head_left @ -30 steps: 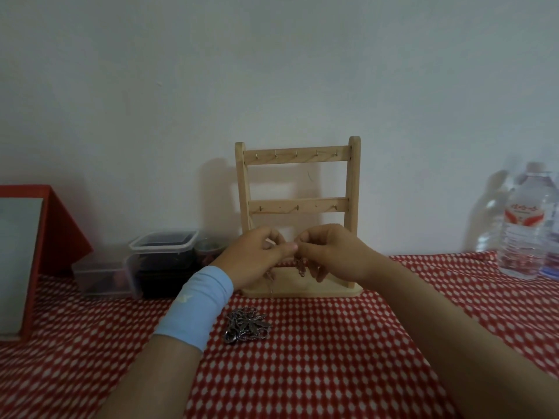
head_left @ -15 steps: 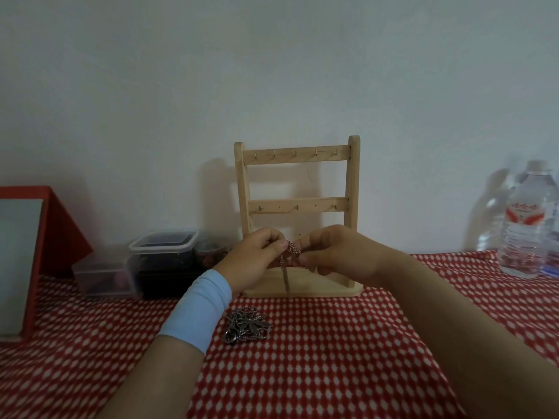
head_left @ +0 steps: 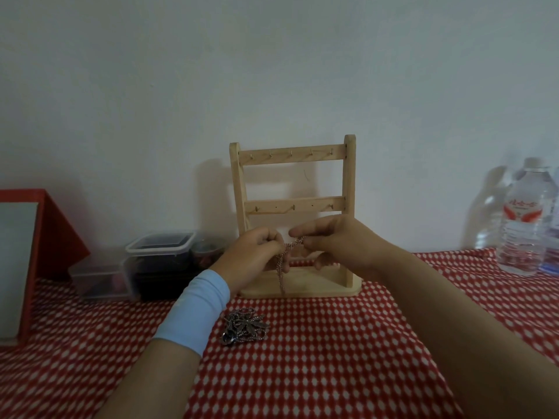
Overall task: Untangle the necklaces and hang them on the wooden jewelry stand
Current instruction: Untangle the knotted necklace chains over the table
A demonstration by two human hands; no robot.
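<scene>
At the far left edge, a red-framed panel with a pale grey face is seen standing on a table covered by a red cloth patterned with white diamonds. To its right, against the white wall, a low clear plastic box is placed. Just beside it is a taller clear plastic container with a lid and dark contents, and then a small round dark jar. The left hand, with a light blue sleeve band worn at the wrist, is raised in front of the lower part of a light wooden ladder-shaped jewelry stand. The stand's two crossbars are fitted with small hooks. The fingers of this hand are curled, and a thin pinkish metal chain necklace is pinched at their tips. Below that wrist, a tangled heap of silver-coloured necklaces is left lying on the cloth, near the stand's base but apart from it. The pinched chain is stretched a short way between the two hands, and a doubled length of it is let hang in front of the base; whether it touches the base cannot be told. Its other end is nipped between thumb and forefinger of the right hand, the remaining fingers being loosely curled beneath. At the far right, a clear plastic water bottle with a red and white label is stood upright, well apart from the stand.
</scene>
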